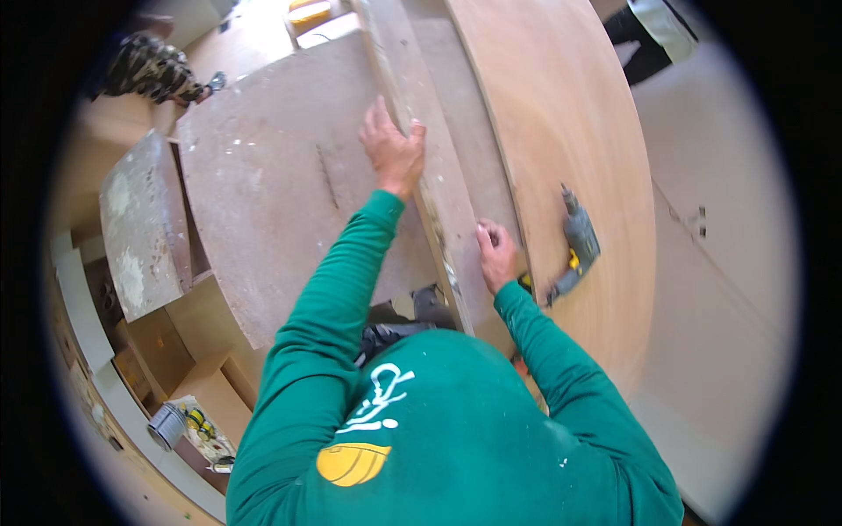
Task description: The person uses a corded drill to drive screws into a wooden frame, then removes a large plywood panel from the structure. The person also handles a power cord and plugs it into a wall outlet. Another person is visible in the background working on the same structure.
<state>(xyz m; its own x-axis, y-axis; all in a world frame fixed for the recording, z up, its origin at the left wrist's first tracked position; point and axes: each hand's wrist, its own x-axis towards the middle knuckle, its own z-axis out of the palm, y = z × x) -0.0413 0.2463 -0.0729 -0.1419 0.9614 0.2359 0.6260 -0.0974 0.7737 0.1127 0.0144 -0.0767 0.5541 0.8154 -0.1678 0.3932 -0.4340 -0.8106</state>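
A long, dusty wooden plank (pixel 445 188) runs away from me between my two hands, its worn edge facing left. My left hand (pixel 393 153) is at that edge, fingers stretched along the side and thumb over the top face. Nearer to me, my right hand (pixel 497 254) has curled fingers at the plank's right edge; the fingertips are partly hidden. A grey power drill (pixel 581 238) with a yellow trigger area lies to the right of my right hand, on a curved-looking plywood sheet (pixel 561 105).
A wide, stained board surface (pixel 272 193) spreads left of the plank. Beyond it, a paint-spotted panel (pixel 140 228) leans out. Cardboard boxes (pixel 206 386) and a metal can (pixel 167 427) sit low at left. Another person in camouflage clothing (pixel 153 70) is at the far left; someone's dark-clothed leg (pixel 645 48) shows far right.
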